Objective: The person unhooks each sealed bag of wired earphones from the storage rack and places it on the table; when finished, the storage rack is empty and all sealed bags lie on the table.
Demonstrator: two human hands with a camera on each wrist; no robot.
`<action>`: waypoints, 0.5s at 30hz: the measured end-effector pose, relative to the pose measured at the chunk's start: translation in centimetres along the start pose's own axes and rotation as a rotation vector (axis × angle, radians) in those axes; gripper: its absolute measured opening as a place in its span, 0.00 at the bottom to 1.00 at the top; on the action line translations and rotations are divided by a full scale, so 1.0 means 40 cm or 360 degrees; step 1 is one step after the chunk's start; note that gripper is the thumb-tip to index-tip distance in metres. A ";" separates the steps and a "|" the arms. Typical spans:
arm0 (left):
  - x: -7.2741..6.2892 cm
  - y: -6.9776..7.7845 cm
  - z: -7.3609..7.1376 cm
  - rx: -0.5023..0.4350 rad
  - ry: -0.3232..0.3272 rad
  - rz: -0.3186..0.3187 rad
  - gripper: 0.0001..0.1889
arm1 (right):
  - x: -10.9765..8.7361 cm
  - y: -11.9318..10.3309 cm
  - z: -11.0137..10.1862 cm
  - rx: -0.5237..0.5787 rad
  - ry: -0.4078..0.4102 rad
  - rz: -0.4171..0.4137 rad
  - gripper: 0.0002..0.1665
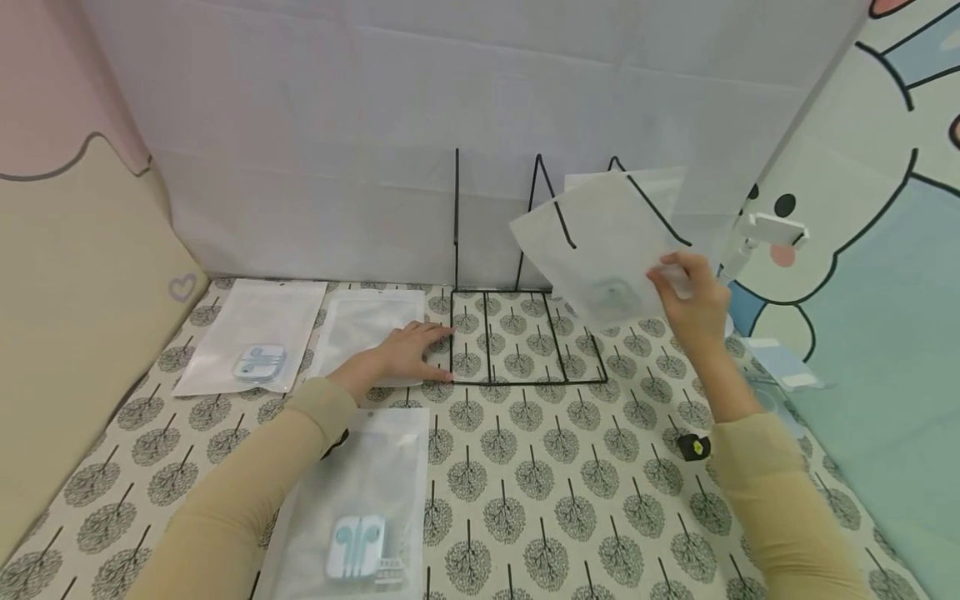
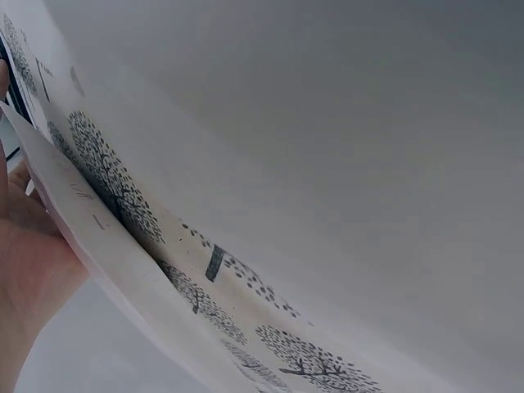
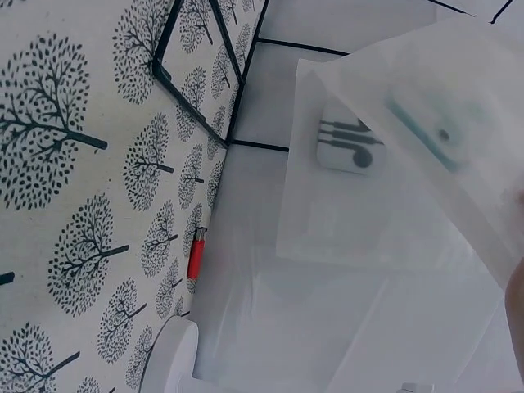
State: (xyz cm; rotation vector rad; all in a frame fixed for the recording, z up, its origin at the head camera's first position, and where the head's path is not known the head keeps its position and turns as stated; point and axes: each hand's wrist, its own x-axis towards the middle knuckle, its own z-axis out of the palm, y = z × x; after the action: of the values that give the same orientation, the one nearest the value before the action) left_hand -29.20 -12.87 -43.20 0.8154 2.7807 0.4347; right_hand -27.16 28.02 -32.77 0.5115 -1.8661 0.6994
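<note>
Right hand [image 1: 693, 304] pinches the frosted pouch [image 1: 600, 233] by its edge, up at the wire rack [image 1: 525, 383]! Left hand [image 1: 405, 354] waits beside it, fingers spread. Looks light, floppy, probably slick; edges suit gripping.

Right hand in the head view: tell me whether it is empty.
No, the right hand pinches a white bag near its edge.

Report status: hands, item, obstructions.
Right hand pinching white rectangular plastic pouch at black wire rack. Left hand at rack's left edge. Similar pouch behind; no obstruction evident.
</note>
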 end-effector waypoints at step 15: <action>0.010 -0.003 0.005 0.0114 0.0018 0.0012 0.50 | 0.049 -0.014 -0.050 0.0119 -0.0097 -0.0216 0.17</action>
State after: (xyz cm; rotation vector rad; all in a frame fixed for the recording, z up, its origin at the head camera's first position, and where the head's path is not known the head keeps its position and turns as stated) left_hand -29.51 -12.70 -43.48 0.8415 2.8190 0.3438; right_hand -26.20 28.88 -30.22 0.7081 -1.8472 0.6711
